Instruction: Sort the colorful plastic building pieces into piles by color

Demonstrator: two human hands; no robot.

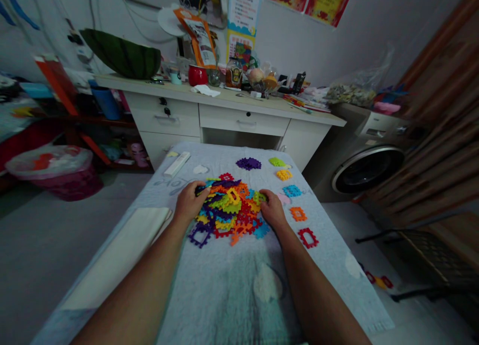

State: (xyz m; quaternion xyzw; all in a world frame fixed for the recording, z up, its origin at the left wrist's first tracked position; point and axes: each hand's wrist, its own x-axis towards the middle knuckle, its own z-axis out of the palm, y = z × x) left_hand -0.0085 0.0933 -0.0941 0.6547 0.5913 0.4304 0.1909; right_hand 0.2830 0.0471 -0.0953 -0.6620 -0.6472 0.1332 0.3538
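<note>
A heap of interlocking plastic building pieces (pixel 228 205) in purple, orange, red, yellow, green and blue lies on the cloth-covered table. My left hand (pixel 189 204) is at the heap's left edge, its fingers closed on a dark purple building piece (pixel 201 189). At the right edge, my right hand (pixel 273 209) pinches a green building piece (pixel 261 197). Right of the heap runs a column of same-coloured groups: green pieces (pixel 277 162), yellow pieces (pixel 284 175), blue pieces (pixel 292 191), orange pieces (pixel 298 214) and a red square piece (pixel 308 238). Purple pieces (pixel 249 163) form a pile behind the heap.
A white remote-like bar (pixel 177 164) lies at the table's back left, and a folded cream cloth (pixel 119 258) along its left side. Behind stands a cluttered white desk (pixel 245 119). A washing machine (pixel 364 158) and a chair (pixel 434 255) are to the right.
</note>
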